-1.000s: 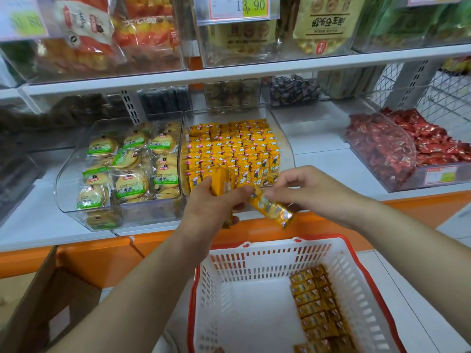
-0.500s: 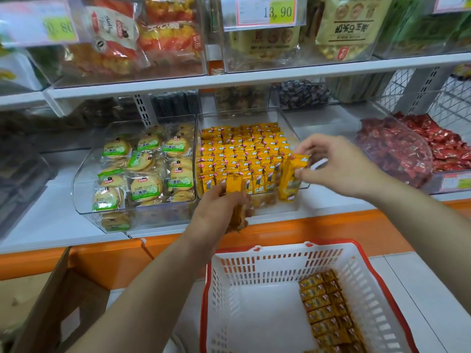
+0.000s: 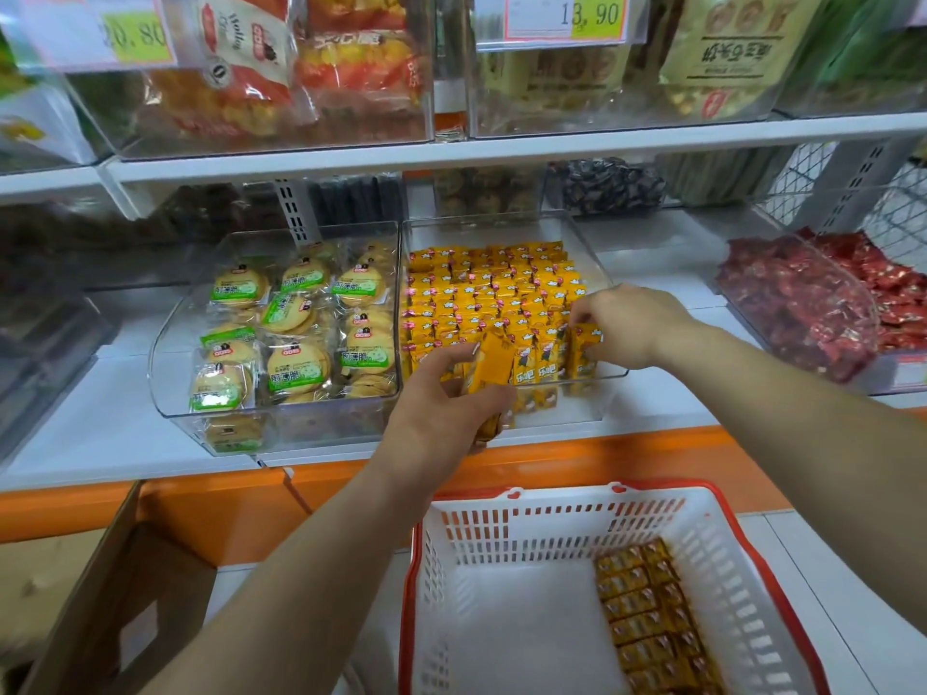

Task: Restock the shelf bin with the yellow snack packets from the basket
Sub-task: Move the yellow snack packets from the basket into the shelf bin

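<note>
A clear shelf bin point(image 3: 592, 243) on the middle shelf is packed with rows of yellow snack packets point(image 3: 491, 298). My left hand point(image 3: 441, 398) grips a small stack of yellow packets point(image 3: 494, 366) upright at the bin's front edge. My right hand point(image 3: 632, 326) pinches one yellow packet point(image 3: 584, 351) and sets it upright into the front right corner of the bin. Below, a white basket with a red rim point(image 3: 481, 539) holds several more yellow packets point(image 3: 647, 609) stacked along its right side.
A clear bin of green-labelled round biscuits point(image 3: 296, 333) stands left of the yellow bin, and a bin of red candies point(image 3: 822, 303) to the right. An open cardboard box point(image 3: 115, 594) sits at the lower left. Upper shelf bins with price tags point(image 3: 567, 17) hang overhead.
My right hand took one packet from the stack in my left hand, carried it up and right, then lowered it into the bin's front right corner. My left hand rose to the bin's front.
</note>
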